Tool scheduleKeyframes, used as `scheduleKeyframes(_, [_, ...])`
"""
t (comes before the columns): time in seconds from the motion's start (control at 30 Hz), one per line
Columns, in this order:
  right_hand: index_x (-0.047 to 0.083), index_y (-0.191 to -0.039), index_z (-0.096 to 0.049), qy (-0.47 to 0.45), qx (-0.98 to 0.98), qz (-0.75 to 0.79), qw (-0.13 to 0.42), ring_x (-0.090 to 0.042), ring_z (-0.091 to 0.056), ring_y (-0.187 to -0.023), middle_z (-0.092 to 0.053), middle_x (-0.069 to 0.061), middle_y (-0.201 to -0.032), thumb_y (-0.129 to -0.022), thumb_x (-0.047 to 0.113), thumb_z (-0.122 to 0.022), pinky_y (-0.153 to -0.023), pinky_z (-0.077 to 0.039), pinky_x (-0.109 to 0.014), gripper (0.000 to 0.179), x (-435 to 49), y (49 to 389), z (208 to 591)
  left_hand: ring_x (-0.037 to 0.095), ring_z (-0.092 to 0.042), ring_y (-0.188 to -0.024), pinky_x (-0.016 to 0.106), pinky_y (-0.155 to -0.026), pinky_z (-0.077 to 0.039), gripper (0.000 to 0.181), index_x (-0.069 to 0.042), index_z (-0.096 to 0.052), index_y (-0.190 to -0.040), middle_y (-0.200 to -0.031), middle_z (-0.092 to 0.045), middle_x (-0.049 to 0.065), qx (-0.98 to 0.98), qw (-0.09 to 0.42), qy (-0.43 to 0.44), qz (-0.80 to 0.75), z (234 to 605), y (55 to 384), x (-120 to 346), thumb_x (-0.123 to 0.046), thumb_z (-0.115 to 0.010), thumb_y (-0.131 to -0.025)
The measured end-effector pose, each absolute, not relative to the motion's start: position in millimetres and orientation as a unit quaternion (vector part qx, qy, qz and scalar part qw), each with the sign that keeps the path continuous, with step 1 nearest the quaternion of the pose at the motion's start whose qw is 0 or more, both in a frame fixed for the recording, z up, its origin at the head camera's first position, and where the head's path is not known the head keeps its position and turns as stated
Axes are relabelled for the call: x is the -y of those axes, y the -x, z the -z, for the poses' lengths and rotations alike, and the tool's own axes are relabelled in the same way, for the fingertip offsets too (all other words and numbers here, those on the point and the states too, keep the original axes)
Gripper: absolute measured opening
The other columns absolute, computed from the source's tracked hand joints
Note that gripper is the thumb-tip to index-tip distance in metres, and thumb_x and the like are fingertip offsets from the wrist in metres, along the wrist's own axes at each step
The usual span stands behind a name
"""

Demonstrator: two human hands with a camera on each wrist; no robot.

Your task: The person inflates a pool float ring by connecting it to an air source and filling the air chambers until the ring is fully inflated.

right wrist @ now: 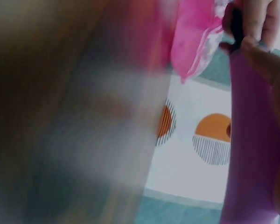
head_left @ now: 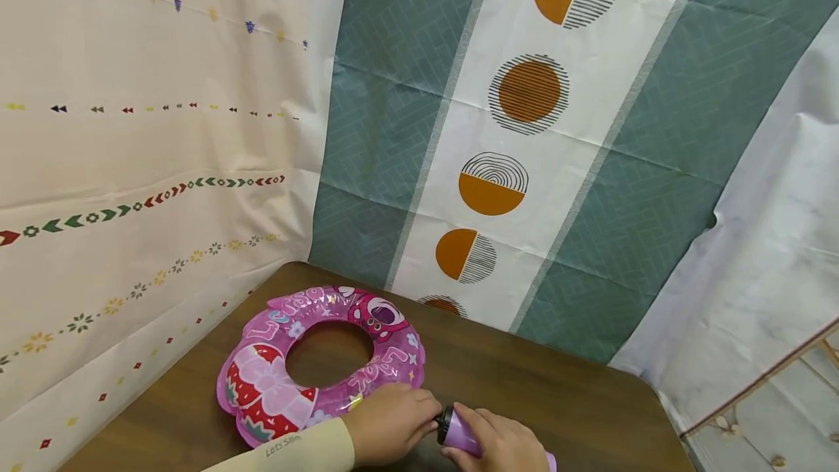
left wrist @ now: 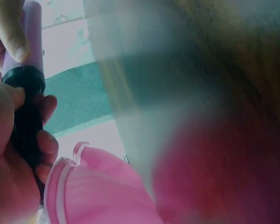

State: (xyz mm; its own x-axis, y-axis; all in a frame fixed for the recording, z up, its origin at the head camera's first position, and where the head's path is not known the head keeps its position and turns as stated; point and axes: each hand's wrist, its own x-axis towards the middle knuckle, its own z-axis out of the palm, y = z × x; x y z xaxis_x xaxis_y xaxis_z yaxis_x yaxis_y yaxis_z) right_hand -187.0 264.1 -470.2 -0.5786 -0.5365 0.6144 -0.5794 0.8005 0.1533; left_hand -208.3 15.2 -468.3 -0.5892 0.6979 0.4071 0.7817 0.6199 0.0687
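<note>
A purple hand pump (head_left: 462, 434) with a black end is held between both hands low over the front of the table. My left hand (head_left: 387, 425) curls its fingers and thumb round the black part (left wrist: 27, 116), as the left wrist view shows. Gripping the purple barrel (right wrist: 252, 140) is my right hand (head_left: 505, 444), its fingers wrapped about it. Just beyond the left hand lies a pink inflatable swim ring (head_left: 401, 355), printed with strawberries, a cartoon bear and lettering; it looks puffed up. The left forearm and hand overlap its near edge.
Under the ring is a brown wooden table (head_left: 557, 384), whose back edge meets a green and white patterned cloth (head_left: 387, 144). A cream patterned cloth (head_left: 164, 144) hangs along the left side, a pale marbled one (head_left: 773, 224) at the right.
</note>
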Motion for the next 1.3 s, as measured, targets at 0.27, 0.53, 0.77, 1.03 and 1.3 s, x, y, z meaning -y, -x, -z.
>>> scheduleKeyframes(0.27, [0.027,-0.134,-0.071,-0.294,0.938,-0.066,0.174,0.007,-0.065,-0.085,-0.075,0.021,-0.107,-0.088,0.071,-0.074,-0.071,-0.058,-0.024,0.064,-301.9,173.9,456.5,-0.001,-0.061,-0.088,0.022,-0.083,-0.054,0.019,-0.031,-0.070,-0.115,-0.101,-0.070,-0.021,0.888,0.159,0.413,0.120,471.8,210.3,-7.8,-0.041,-0.054,-0.111])
scheduleKeyframes(0.53, [0.041,-0.147,-0.059,-0.289,0.948,-0.031,0.129,0.004,-0.069,-0.116,-0.070,0.028,-0.133,-0.091,0.072,-0.070,-0.083,-0.056,-0.025,0.066,-363.0,174.9,458.4,0.002,-0.066,-0.093,0.027,-0.086,-0.057,0.017,-0.029,-0.071,-0.113,-0.103,-0.072,-0.018,0.898,0.151,0.394,0.128,474.8,214.8,5.7,-0.039,-0.057,-0.111])
scheduleKeyframes(0.77, [0.045,-0.130,-0.071,-0.204,0.942,-0.062,0.257,0.011,-0.067,-0.088,-0.070,0.037,-0.108,-0.072,0.073,-0.087,-0.070,-0.053,-0.023,0.066,-343.3,168.0,466.2,0.004,-0.066,-0.094,0.031,-0.088,-0.058,0.015,-0.027,-0.071,-0.113,-0.102,-0.071,-0.016,0.906,0.143,0.375,0.132,472.2,221.2,9.7,-0.036,-0.059,-0.110])
scheduleKeyframes(1.03, [0.022,-0.132,-0.070,-0.311,0.932,-0.061,0.176,0.003,-0.059,-0.074,-0.075,0.011,-0.102,-0.090,0.070,-0.073,-0.064,-0.054,-0.022,0.064,-286.0,181.0,458.3,-0.003,-0.056,-0.080,0.018,-0.076,-0.050,0.015,-0.027,-0.067,-0.109,-0.093,-0.063,-0.019,0.885,0.138,0.431,0.113,468.9,216.6,-9.0,-0.037,-0.056,-0.112])
scheduleKeyframes(1.3, [0.024,-0.123,-0.076,-0.334,0.869,-0.019,0.365,-0.001,-0.065,-0.068,-0.076,0.011,-0.094,-0.074,0.069,-0.089,-0.061,-0.055,-0.020,0.068,-261.1,186.4,477.9,-0.003,-0.058,-0.084,0.017,-0.081,-0.052,0.018,-0.027,-0.068,-0.114,-0.098,-0.067,-0.017,0.885,0.137,0.432,0.108,467.2,213.7,-10.8,-0.038,-0.055,-0.112])
